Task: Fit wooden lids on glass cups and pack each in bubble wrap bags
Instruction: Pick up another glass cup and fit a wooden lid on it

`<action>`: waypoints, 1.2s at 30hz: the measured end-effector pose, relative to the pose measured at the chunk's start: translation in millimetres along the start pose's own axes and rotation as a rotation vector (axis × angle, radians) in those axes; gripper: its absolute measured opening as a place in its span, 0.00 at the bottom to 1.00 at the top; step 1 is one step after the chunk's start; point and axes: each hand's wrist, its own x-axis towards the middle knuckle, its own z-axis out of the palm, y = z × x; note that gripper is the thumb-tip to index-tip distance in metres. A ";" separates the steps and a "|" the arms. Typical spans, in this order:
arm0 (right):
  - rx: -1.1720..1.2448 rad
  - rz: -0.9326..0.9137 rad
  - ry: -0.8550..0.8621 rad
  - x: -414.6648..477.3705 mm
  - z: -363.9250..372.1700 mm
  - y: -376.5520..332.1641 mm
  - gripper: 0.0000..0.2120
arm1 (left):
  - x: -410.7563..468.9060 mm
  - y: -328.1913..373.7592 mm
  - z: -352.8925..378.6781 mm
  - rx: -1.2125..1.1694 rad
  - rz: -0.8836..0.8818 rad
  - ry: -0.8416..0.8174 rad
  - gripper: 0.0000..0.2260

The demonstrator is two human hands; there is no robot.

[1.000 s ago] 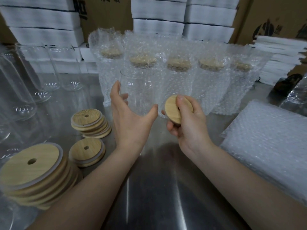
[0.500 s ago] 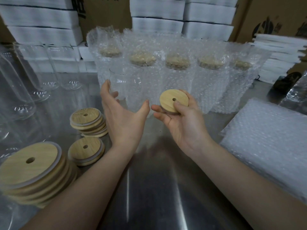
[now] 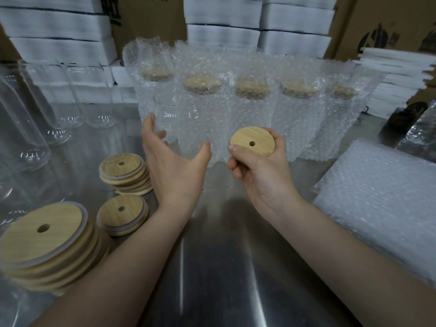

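My left hand [image 3: 174, 166] wraps around a clear glass cup [image 3: 178, 121] that stands upright in the middle of the steel table. Thumb and fingers are on either side of its lower wall. My right hand [image 3: 259, 171] holds a round wooden lid [image 3: 252, 141] with a small centre hole, tilted face up, just right of the cup and apart from it. Behind them stands a row of several lidded cups in bubble wrap bags [image 3: 250, 109].
Stacks of wooden lids [image 3: 125, 172] [image 3: 122, 213] [image 3: 44, 239] lie at the left. Bare glass cups [image 3: 30, 128] crowd the far left. A pile of flat bubble wrap bags [image 3: 382, 204] sits at the right. White boxes [image 3: 59, 31] and cardboard line the back.
My right hand has turned the lid from edge-on to face up and lifted it slightly. The left hand and cup shifted a little left.
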 end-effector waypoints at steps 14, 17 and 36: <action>-0.154 0.028 0.023 -1.4 -2.0 -4.7 0.04 | -0.1 0.0 -0.2 0.007 0.000 -0.003 0.43; -0.162 0.029 0.018 -0.4 -3.0 -4.5 0.09 | 0.0 -0.2 -0.5 0.009 0.003 -0.004 0.43; 0.493 0.225 -0.205 3.4 -1.3 -16.1 0.17 | 1.0 -0.2 -1.0 0.012 0.013 -0.007 0.43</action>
